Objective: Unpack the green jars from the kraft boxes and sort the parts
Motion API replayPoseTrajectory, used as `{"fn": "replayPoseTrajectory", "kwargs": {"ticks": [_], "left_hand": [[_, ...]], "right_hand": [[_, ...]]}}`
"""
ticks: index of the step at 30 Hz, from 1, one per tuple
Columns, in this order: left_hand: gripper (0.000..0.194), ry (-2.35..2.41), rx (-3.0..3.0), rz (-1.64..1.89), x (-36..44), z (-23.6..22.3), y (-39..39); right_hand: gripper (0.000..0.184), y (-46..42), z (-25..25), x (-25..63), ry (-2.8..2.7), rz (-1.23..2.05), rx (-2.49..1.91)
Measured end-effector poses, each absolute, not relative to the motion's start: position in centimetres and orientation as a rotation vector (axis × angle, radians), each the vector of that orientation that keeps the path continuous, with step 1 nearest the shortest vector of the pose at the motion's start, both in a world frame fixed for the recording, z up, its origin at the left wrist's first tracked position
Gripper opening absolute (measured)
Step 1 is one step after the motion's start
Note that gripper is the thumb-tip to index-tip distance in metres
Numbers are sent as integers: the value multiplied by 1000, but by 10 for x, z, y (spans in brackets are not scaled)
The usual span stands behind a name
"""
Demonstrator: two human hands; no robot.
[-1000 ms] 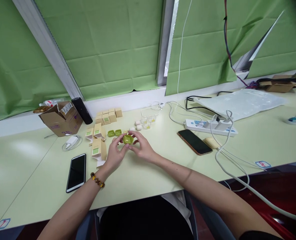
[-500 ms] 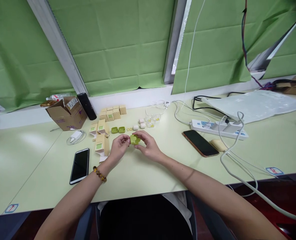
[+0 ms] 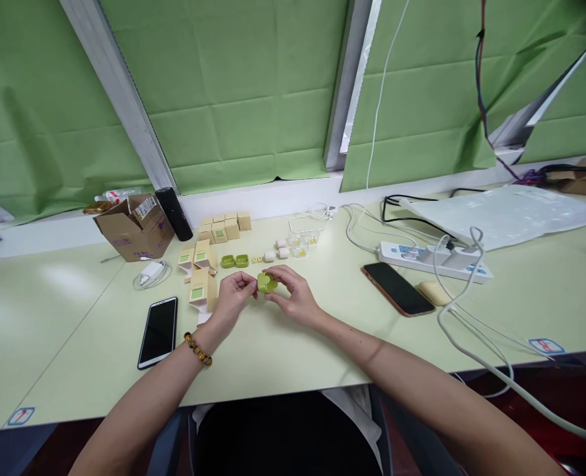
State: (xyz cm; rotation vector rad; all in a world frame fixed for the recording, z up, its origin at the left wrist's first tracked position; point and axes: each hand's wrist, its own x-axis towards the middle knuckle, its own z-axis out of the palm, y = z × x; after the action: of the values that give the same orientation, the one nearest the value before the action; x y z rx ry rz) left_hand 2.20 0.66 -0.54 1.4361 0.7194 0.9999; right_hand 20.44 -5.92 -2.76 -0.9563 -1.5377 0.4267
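Observation:
Both my hands meet over the pale green table (image 3: pixel 283 357). Between their fingertips sits a small green case (image 3: pixel 266 283). My left hand (image 3: pixel 233 297), with a bead bracelet on its wrist, pinches the case from the left. My right hand (image 3: pixel 293 294) curls round it from the right. Just behind them lie two more green cases (image 3: pixel 234 261), a few small white pieces (image 3: pixel 276 254) and clear plastic trays (image 3: pixel 302 241). Small tan boxes with green labels (image 3: pixel 201 277) stand left of my left hand, with a row of more tan boxes (image 3: pixel 226 227) further back.
A black phone (image 3: pixel 158 330) lies at the left, a white charger (image 3: pixel 150 272) and an open cardboard box (image 3: pixel 131 228) beyond it, with a black cylinder (image 3: pixel 174 213). At the right lie a second phone (image 3: pixel 398 289), a power strip (image 3: pixel 434 258) with white cables, and a plastic bag (image 3: pixel 511 208).
The green case showed its open hollow a second ago; now it looks closed between my fingers. My hands stayed in place while the view shifted slightly.

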Motion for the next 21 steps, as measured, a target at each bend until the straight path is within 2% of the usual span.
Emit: {"fn": "replayPoseTrajectory", "kwargs": {"ticks": [11,16,18,21], "left_hand": [[23,767,1444,1091,30,-8,-1],[22,780,1531,1077,24,-3,3],[30,746,1603,1101,19,1,5],[52,665,1820,1093,15,4,5]], "right_hand": [[45,-56,-32,205,-1532,428,-938],[48,-59,-27,206,-1575,322,-964],[48,-60,-25,206,-1613,298,-993],[41,-60,-25,207,-1644,313,-1076]]}}
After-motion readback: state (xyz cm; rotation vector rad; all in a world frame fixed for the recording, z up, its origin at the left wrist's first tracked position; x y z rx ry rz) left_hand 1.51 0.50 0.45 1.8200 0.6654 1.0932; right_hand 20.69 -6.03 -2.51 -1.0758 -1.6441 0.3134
